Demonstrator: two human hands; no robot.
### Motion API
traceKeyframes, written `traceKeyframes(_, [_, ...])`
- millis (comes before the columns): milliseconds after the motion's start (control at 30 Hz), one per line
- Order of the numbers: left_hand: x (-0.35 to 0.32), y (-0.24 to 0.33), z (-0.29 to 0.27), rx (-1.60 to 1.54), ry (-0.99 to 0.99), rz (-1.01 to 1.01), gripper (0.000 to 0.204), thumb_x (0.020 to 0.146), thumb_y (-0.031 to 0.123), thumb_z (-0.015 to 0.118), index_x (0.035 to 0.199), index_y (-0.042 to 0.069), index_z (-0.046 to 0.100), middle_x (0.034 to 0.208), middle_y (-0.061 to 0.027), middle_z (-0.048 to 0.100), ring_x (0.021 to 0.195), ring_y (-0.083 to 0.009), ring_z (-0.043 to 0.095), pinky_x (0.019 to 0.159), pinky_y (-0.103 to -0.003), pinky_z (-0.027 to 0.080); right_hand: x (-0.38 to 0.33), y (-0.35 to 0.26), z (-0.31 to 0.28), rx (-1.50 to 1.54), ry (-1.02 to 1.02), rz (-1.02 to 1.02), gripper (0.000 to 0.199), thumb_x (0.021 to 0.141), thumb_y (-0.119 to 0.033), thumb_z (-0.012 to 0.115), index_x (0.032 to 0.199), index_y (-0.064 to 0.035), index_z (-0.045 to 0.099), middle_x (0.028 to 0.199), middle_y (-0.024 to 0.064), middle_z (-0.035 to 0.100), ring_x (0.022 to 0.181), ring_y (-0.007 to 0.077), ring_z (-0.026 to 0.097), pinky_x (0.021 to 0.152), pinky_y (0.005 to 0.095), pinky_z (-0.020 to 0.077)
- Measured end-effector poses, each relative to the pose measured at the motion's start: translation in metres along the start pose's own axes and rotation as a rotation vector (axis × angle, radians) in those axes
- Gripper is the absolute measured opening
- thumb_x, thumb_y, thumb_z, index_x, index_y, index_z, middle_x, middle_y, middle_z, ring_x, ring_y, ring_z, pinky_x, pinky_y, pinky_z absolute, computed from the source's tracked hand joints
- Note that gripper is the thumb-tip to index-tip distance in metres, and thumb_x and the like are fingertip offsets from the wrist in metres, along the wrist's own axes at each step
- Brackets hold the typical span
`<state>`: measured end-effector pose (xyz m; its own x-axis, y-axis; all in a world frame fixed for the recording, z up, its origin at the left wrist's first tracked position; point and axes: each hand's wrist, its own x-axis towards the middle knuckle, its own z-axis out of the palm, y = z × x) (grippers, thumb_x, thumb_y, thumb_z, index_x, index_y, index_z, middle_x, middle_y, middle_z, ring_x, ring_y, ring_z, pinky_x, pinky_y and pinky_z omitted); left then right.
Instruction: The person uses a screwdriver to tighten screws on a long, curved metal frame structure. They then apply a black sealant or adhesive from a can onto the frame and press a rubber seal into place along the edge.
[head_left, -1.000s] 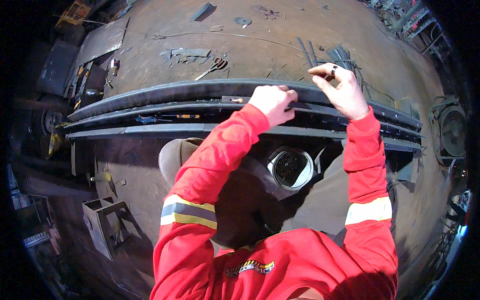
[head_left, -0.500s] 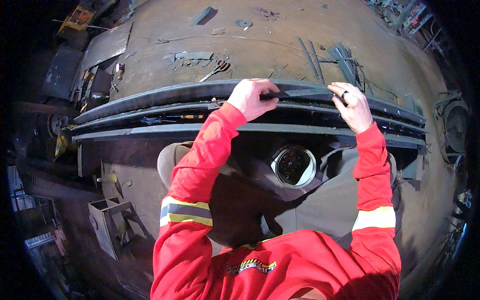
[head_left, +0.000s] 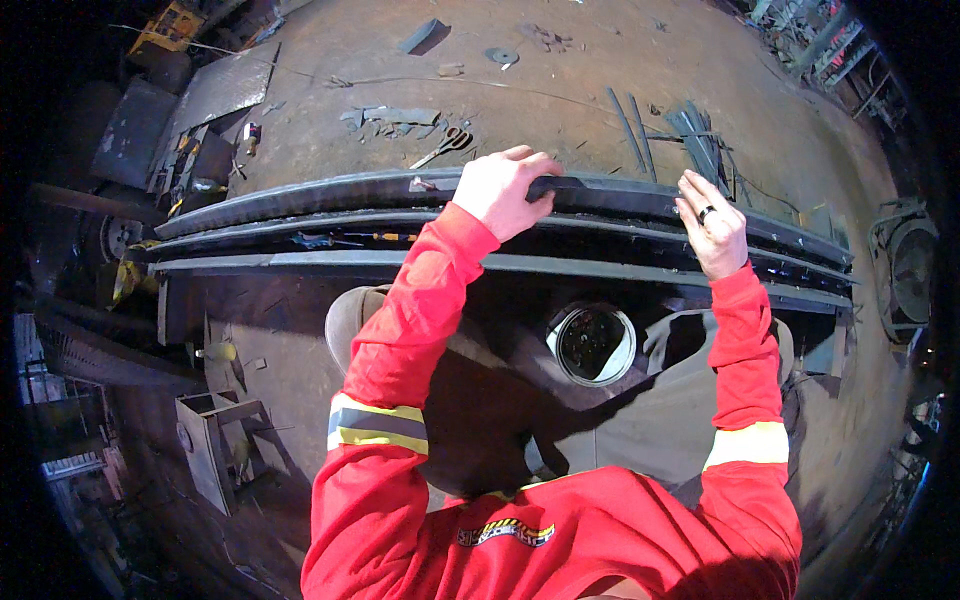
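Observation:
My left hand [head_left: 507,194] is closed around the end of a dark strip [head_left: 568,184]. The strip runs to the right along the top of a long dark metal beam [head_left: 340,195]. At the strip's far end my right hand [head_left: 714,226], with a black ring on one finger, has its fingers stretched out, close to or against the beam; the exact contact cannot be made out. Two more long rails lie parallel on my near side. In the gap between them rests an orange-handled screwdriver [head_left: 392,237], partly covered by my left sleeve.
A round tin [head_left: 594,345] with dark contents stands between my knees. Beyond the beam lie scissors [head_left: 445,146], flat scraps [head_left: 400,117], a disc [head_left: 502,56] and a bundle of dark strips [head_left: 695,135]. A small metal frame [head_left: 215,440] stands at the left.
My right hand has gone from bent fingers at the strip's end to straightened fingers. The strip looks lower, along the beam. My left hand keeps its hold.

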<state>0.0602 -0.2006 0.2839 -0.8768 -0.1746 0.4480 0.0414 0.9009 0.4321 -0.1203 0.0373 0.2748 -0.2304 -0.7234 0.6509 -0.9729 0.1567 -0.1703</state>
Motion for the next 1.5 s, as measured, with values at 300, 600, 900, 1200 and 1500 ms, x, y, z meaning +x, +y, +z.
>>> traceKeyframes(300, [0.000,0.002,-0.024,0.420,0.304,0.004,0.033,0.056,0.012,0.069,0.089,0.016,0.064,0.090,-0.0046,0.056,0.095,-0.0246,0.052,0.090,-0.040,0.035,0.013,-0.020,0.004,-0.025,0.204,-0.156,0.026,0.066,0.009,0.069,0.091,0.0035,0.065,0.094,0.0162,0.065,0.083,0.0287,0.065,0.074,0.0327,0.0536])
traceKeyframes(600, [-0.036,-0.040,-0.079,0.259,0.319,-0.467,0.056,0.065,0.020,0.077,0.114,0.004,0.054,0.105,-0.0150,0.059,0.083,-0.0239,0.061,0.071,-0.031,0.050,0.007,-0.018,0.001,-0.041,0.266,-0.095,0.027,0.065,0.010,0.068,0.090,0.0027,0.066,0.093,0.0159,0.065,0.084,0.0285,0.065,0.074,0.0332,0.0538])
traceKeyframes(900, [-0.077,-0.077,-0.056,0.100,0.060,-0.433,0.025,0.076,0.018,0.070,0.092,0.001,0.064,0.076,-0.0136,0.064,0.064,-0.0218,0.063,0.061,-0.031,0.049,-0.030,-0.011,0.055,0.305,0.005,0.134,0.011,0.076,-0.005,0.066,0.086,-0.0017,0.066,0.088,0.0127,0.067,0.080,0.0248,0.065,0.069,0.0311,0.0522])
traceKeyframes(1200, [-0.094,-0.086,-0.017,0.252,-0.165,-0.205,0.018,0.078,0.021,0.065,0.083,0.004,0.063,0.075,-0.0151,0.062,0.069,-0.0315,0.061,0.062,-0.037,0.048,-0.086,-0.007,0.086,0.469,-0.197,0.653,0.015,0.072,-0.006,0.069,0.084,0.0023,0.064,0.090,0.0092,0.057,0.079,0.0252,0.062,0.069,0.0331,0.0499])
traceKeyframes(1500, [-0.101,-0.089,-0.001,0.296,-0.255,-0.190,0.018,0.078,0.022,0.064,0.081,0.005,0.065,0.074,-0.0143,0.061,0.069,-0.0327,0.060,0.063,-0.039,0.048,-0.120,-0.012,0.106,0.014,-0.139,0.457,0.012,0.070,-0.020,0.070,0.072,-0.0085,0.067,0.080,0.0011,0.059,0.079,0.0195,0.058,0.067,0.0329,0.0481])
